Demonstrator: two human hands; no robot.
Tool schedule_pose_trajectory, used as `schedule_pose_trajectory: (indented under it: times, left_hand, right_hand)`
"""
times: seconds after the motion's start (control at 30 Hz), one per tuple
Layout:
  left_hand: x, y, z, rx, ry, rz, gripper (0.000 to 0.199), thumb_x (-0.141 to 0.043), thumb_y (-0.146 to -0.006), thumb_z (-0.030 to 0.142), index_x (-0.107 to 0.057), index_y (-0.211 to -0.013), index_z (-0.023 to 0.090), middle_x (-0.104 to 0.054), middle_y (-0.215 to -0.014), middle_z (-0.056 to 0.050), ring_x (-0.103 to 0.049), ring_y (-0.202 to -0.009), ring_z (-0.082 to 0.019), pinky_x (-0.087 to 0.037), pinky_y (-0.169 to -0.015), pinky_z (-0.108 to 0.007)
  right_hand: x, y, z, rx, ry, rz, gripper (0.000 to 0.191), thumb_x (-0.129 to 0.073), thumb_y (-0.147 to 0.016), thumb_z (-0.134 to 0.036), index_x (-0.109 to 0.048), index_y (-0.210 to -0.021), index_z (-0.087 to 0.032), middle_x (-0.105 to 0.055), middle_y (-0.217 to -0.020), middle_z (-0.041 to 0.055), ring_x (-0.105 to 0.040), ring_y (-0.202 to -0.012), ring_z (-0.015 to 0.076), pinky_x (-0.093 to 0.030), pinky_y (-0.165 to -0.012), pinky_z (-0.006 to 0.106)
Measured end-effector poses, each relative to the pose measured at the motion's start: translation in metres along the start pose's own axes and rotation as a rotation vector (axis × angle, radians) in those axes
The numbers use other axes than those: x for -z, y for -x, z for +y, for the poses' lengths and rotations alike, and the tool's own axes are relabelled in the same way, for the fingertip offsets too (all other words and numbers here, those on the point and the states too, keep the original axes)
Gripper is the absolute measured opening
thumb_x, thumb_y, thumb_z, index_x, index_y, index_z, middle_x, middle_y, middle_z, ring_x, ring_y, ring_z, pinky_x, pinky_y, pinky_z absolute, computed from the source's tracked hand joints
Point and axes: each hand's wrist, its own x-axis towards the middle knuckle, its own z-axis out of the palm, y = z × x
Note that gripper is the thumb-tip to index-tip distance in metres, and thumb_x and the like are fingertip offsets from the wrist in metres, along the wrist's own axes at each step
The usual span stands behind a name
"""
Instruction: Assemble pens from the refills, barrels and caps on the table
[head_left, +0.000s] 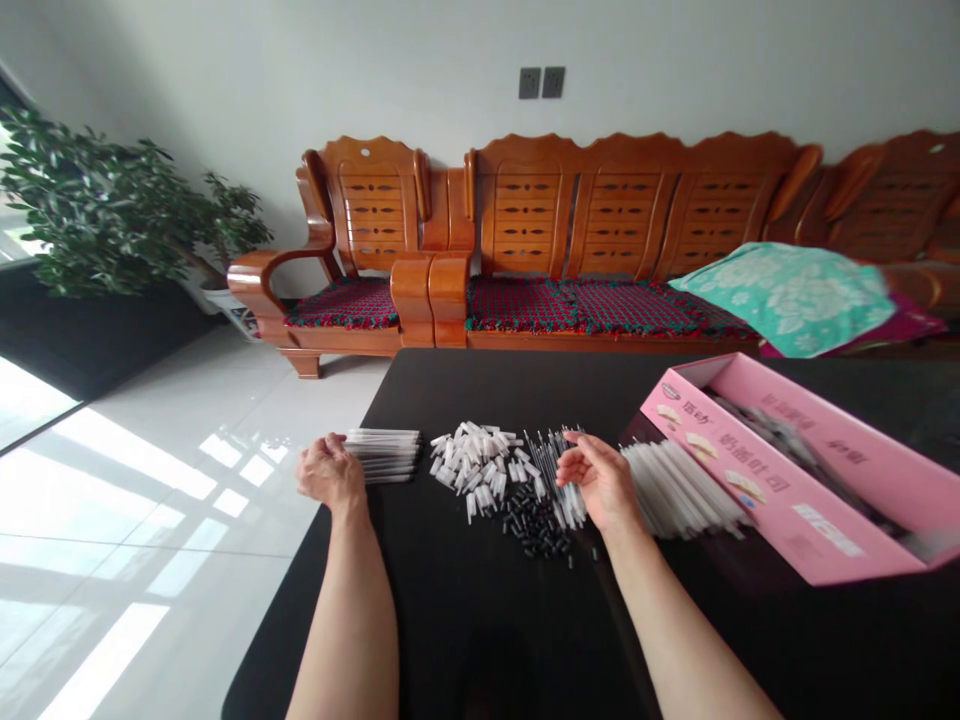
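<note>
The hands were apart: the left hand [326,472] touched clear tubes [382,455] at ten o'clock; the open right hand [600,485] lay over thin rods [553,475] at noon.

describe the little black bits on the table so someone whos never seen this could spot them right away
On the dark table, left of the open pink cardboard box, several small piles lie between the left hand and right hand. Just below the white plastic pieces and left of the right hand is a loose heap of small black cylindrical pieces, the only black pile among the white and clear ones.
</note>
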Motion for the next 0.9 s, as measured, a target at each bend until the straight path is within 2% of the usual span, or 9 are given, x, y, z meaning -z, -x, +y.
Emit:
schedule_pose_trajectory:
  times: [0.17, 0.3, 0.4, 0.5, 0.57, 0.63, 0.73, 0.83, 0.9]
  left_hand:
    - [-0.002, -0.001, -0.002, -0.021, 0.038, 0.028, 0.029, -0.046, -0.088, 0.028, -0.073, -0.089, 0.019, -0.062, -0.080, -0.009, -0.057, -0.087, -0.028, -0.041, -0.079, -0.038]
    - [-0.003, 0.002, 0.002, -0.035, 0.077, 0.084, 0.028, -0.049, -0.087, 0.031, -0.073, -0.093, 0.018, -0.063, -0.085, -0.011, -0.057, -0.092, -0.029, -0.042, -0.084, -0.040]
    - [-0.005, 0.012, 0.012, -0.152, 0.171, 0.106, 0.027, -0.050, -0.087, 0.031, -0.072, -0.095, 0.018, -0.063, -0.089, -0.010, -0.056, -0.096, -0.028, -0.041, -0.090, -0.040]
    - [-0.009, 0.032, 0.029, -0.306, 0.251, 0.044, 0.026, -0.050, -0.088, 0.030, -0.071, -0.098, 0.019, -0.063, -0.089, -0.008, -0.057, -0.095, -0.025, -0.042, -0.092, -0.038]
    - [-0.012, 0.051, 0.044, -0.401, 0.304, -0.047, 0.025, -0.050, -0.087, 0.028, -0.071, -0.100, 0.019, -0.063, -0.090, -0.007, -0.058, -0.090, -0.023, -0.044, -0.087, -0.035]
    - [-0.013, 0.075, 0.059, -0.511, 0.367, -0.182, 0.023, -0.053, -0.086, 0.026, -0.070, -0.101, 0.020, -0.064, -0.094, -0.006, -0.058, -0.086, -0.021, -0.046, -0.082, -0.032]
    - [-0.010, 0.111, 0.079, -0.687, 0.431, -0.442, 0.018, -0.055, -0.086, 0.023, -0.070, -0.096, 0.020, -0.066, -0.091, -0.005, -0.059, -0.081, -0.018, -0.046, -0.077, -0.030]
    - [-0.004, 0.141, 0.091, -0.872, 0.438, -0.765, 0.014, -0.058, -0.086, 0.023, -0.071, -0.090, 0.021, -0.066, -0.085, -0.003, -0.059, -0.078, -0.017, -0.046, -0.075, -0.028]
    - [-0.002, 0.154, 0.094, -0.983, 0.377, -0.918, 0.010, -0.064, -0.085, 0.026, -0.072, -0.087, 0.022, -0.067, -0.083, -0.003, -0.060, -0.080, -0.018, -0.045, -0.075, -0.029]
  right_hand:
    - [0.017, -0.009, -0.007, 0.186, 0.127, 0.237, 0.034, -0.072, -0.075, -0.043, -0.069, -0.091, -0.013, -0.069, -0.057, 0.0027, -0.062, -0.040, 0.0154, -0.048, -0.034, 0.023]
    - [0.048, -0.018, -0.021, 0.354, 0.458, 0.476, 0.032, -0.065, -0.079, -0.045, -0.069, -0.088, -0.014, -0.066, -0.055, 0.0008, -0.055, -0.037, 0.0115, -0.037, -0.030, 0.018]
    - [0.063, -0.020, -0.031, 0.253, 0.867, 0.429, 0.024, -0.063, -0.077, -0.037, -0.070, -0.076, -0.014, -0.061, -0.047, 0.0007, -0.050, -0.032, 0.0125, -0.034, -0.031, 0.021]
    - [0.059, -0.016, -0.037, 0.238, 1.390, 0.345, 0.018, -0.059, -0.077, -0.026, -0.070, -0.066, -0.017, -0.068, -0.056, 0.0077, -0.064, -0.051, 0.0195, -0.042, -0.046, 0.025]
    - [0.051, -0.012, -0.038, 0.189, 1.716, 0.317, 0.018, -0.058, -0.077, -0.021, -0.070, -0.065, -0.017, -0.073, -0.069, 0.0139, -0.070, -0.068, 0.0257, -0.045, -0.055, 0.029]
    - [0.043, -0.008, -0.038, 0.110, 1.888, 0.303, 0.014, -0.059, -0.078, -0.021, -0.072, -0.075, -0.017, -0.075, -0.081, 0.0173, -0.072, -0.078, 0.0293, -0.046, -0.060, 0.032]
    - [0.038, -0.004, -0.039, 0.013, 1.977, 0.292, 0.015, -0.063, -0.080, -0.023, -0.073, -0.086, -0.015, -0.075, -0.089, 0.0196, -0.072, -0.083, 0.0313, -0.047, -0.064, 0.034]
    - [0.038, -0.003, -0.038, -0.024, 2.010, 0.272, 0.015, -0.064, -0.080, -0.025, -0.074, -0.086, -0.015, -0.074, -0.089, 0.0203, -0.072, -0.085, 0.0321, -0.048, -0.065, 0.035]
    - [0.037, -0.003, -0.037, -0.020, 2.016, 0.255, 0.014, -0.065, -0.079, -0.025, -0.074, -0.085, -0.015, -0.074, -0.087, 0.0202, -0.072, -0.085, 0.0322, -0.047, -0.064, 0.034]
